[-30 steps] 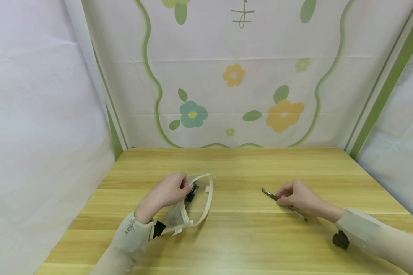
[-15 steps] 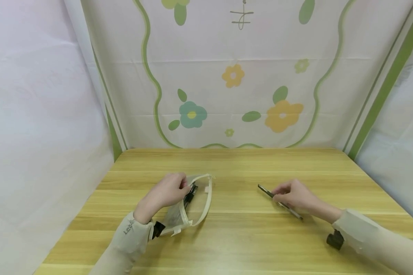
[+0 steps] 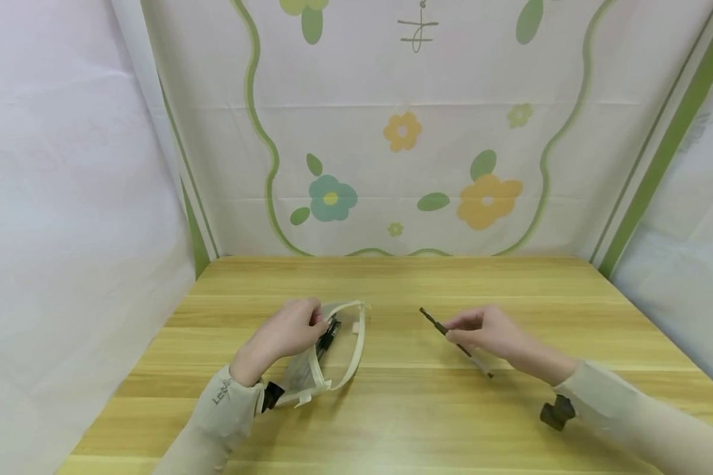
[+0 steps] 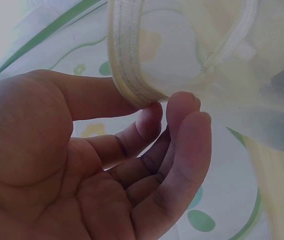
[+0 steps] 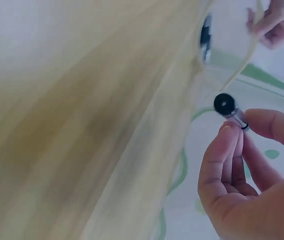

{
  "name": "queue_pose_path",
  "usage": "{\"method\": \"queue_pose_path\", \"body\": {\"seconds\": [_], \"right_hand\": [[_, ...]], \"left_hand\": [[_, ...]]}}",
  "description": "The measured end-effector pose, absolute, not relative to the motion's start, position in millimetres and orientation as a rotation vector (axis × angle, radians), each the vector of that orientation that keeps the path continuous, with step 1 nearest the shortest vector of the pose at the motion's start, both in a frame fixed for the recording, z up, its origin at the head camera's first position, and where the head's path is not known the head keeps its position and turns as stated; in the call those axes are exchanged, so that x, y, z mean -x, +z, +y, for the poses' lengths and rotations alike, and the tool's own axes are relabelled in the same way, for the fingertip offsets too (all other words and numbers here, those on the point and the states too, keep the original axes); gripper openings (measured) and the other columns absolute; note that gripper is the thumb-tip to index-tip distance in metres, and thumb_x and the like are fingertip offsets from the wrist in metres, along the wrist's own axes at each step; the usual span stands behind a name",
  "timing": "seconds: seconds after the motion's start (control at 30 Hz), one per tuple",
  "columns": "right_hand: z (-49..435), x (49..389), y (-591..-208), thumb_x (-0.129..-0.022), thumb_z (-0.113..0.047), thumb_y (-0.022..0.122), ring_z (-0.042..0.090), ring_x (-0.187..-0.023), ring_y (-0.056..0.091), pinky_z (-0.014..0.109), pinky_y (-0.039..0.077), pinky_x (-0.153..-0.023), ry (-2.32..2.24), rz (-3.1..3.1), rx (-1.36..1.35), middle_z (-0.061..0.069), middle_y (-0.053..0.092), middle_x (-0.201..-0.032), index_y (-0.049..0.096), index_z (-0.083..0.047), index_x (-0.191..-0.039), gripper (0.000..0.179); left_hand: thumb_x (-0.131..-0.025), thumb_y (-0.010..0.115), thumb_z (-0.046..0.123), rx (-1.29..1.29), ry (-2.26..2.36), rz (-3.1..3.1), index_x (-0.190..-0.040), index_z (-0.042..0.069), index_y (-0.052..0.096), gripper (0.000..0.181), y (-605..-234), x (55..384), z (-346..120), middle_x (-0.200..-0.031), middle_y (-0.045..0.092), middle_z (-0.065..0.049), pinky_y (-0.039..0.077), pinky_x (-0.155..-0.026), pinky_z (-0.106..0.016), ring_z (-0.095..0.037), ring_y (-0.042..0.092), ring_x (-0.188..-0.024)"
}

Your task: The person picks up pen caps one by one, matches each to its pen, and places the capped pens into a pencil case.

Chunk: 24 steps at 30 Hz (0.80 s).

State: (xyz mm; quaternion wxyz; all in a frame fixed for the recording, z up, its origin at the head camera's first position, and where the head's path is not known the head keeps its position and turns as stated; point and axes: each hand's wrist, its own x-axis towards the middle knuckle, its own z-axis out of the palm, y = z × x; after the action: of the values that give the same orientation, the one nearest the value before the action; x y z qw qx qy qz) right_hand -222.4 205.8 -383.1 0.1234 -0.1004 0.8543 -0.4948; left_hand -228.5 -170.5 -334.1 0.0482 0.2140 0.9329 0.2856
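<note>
My left hand (image 3: 284,332) pinches the zippered edge of a translucent pencil pouch (image 3: 356,356), whose mouth gapes toward the right. In the left wrist view the pale zipper tape (image 4: 127,55) runs between thumb and fingers. Black pens (image 3: 329,340) lie inside the pouch. To the right, my right hand (image 3: 493,336) pinches a slim pen (image 3: 467,352) around its middle, dark at the upper end and clearer at the lower one. The pen slants, upper end toward the pouch, apart from it. In the right wrist view the dark round end of the pen (image 5: 225,104) faces the camera.
A wood-grain table (image 3: 404,422) lies under both hands. Behind it hangs a white cloth (image 3: 362,145) printed with flowers and green lines. Pale cloth walls (image 3: 77,198) stand at left and right.
My right hand has moved left with the pen, bringing it nearer to the pouch. The left hand and the pouch have hardly moved.
</note>
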Motion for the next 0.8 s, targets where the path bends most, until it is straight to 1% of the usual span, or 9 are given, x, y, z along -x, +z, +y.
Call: {"method": "queue_pose_path", "body": {"seconds": [0.07,0.17,0.27,0.3,0.4,0.47,0.57,0.63,0.8], "right_hand": [[194.1,220.7,-382.1,-0.089,-0.027,0.076,0.03,-0.085,0.064,0.04,0.054,-0.077,-1.544,2.376,0.262,0.019,0.068,-0.105,0.07,-0.002,-0.115,0.036],[173.8,218.2,-382.1,-0.091,-0.019,0.072,0.033,-0.096,0.063,0.041,0.052,-0.086,-1.72,2.136,0.222,0.025,0.063,-0.112,0.063,0.009,-0.12,0.041],[151.7,216.0,-386.8,-0.093,-0.011,0.068,0.029,-0.096,0.062,0.042,0.05,-0.091,-1.839,1.929,0.184,0.026,0.06,-0.113,0.056,0.016,-0.122,0.041],[144.2,214.8,-389.0,-0.093,-0.009,0.068,0.029,-0.096,0.061,0.042,0.05,-0.091,-1.866,1.887,0.175,0.025,0.06,-0.113,0.056,0.017,-0.122,0.04],[122.6,212.0,-395.3,-0.092,-0.005,0.066,0.018,-0.084,0.058,0.036,0.051,-0.085,-1.929,1.776,0.109,0.023,0.061,-0.109,0.054,0.017,-0.123,0.039],[109.4,211.8,-398.4,-0.093,-0.004,0.064,0.016,-0.083,0.057,0.033,0.05,-0.083,-1.968,1.723,0.064,0.023,0.062,-0.11,0.053,0.018,-0.125,0.04],[91.8,213.8,-400.7,-0.094,-0.005,0.063,0.019,-0.088,0.06,0.032,0.05,-0.083,-2.013,1.694,-0.004,0.022,0.062,-0.113,0.052,0.017,-0.126,0.041],[82.1,216.3,-401.8,-0.094,-0.006,0.064,0.026,-0.097,0.062,0.035,0.051,-0.085,-2.032,1.704,-0.032,0.022,0.063,-0.114,0.053,0.017,-0.125,0.04],[61.1,223.0,-402.6,-0.094,-0.005,0.064,0.028,-0.095,0.064,0.036,0.054,-0.084,-2.061,1.718,-0.104,0.024,0.064,-0.112,0.055,0.015,-0.123,0.036]], "left_hand": [[-0.096,0.062,0.009,-0.656,0.869,2.841,-0.071,0.008,0.049,0.028,-335.0,228.7,-171.2,-0.059,0.041,0.0,0.035,-0.051,-0.028,-0.012,0.037,-0.051],[-0.096,0.062,0.01,-0.658,0.868,2.837,-0.072,0.008,0.049,0.027,-336.2,228.2,-172.7,-0.06,0.043,0.0,0.035,-0.051,-0.028,-0.012,0.038,-0.051],[-0.096,0.063,0.011,-0.652,0.863,2.836,-0.073,0.009,0.05,0.026,-336.8,227.6,-173.3,-0.06,0.044,0.0,0.036,-0.051,-0.028,-0.012,0.039,-0.051],[-0.096,0.063,0.011,-0.653,0.863,2.835,-0.073,0.009,0.05,0.026,-337.1,227.6,-173.3,-0.06,0.044,0.0,0.036,-0.051,-0.028,-0.012,0.039,-0.051],[-0.096,0.062,0.011,-0.654,0.863,2.834,-0.073,0.009,0.05,0.027,-337.3,227.7,-172.8,-0.06,0.043,0.0,0.035,-0.05,-0.027,-0.011,0.038,-0.05],[-0.097,0.061,0.01,-0.661,0.869,2.832,-0.072,0.009,0.049,0.027,-336.9,227.9,-172.3,-0.06,0.042,0.0,0.034,-0.05,-0.027,-0.011,0.037,-0.05],[-0.097,0.06,0.009,-0.668,0.876,2.831,-0.072,0.008,0.048,0.028,-335.7,228.5,-171.5,-0.059,0.041,0.001,0.033,-0.051,-0.028,-0.011,0.035,-0.05],[-0.097,0.06,0.009,-0.672,0.876,2.836,-0.071,0.008,0.048,0.028,-334.7,228.6,-171.0,-0.059,0.04,0.0,0.033,-0.051,-0.028,-0.012,0.035,-0.051],[-0.097,0.061,0.01,-0.674,0.851,2.849,-0.072,0.009,0.05,0.027,-334.2,229.1,-169.7,-0.06,0.043,0.0,0.035,-0.052,-0.028,-0.012,0.037,-0.051]]}}
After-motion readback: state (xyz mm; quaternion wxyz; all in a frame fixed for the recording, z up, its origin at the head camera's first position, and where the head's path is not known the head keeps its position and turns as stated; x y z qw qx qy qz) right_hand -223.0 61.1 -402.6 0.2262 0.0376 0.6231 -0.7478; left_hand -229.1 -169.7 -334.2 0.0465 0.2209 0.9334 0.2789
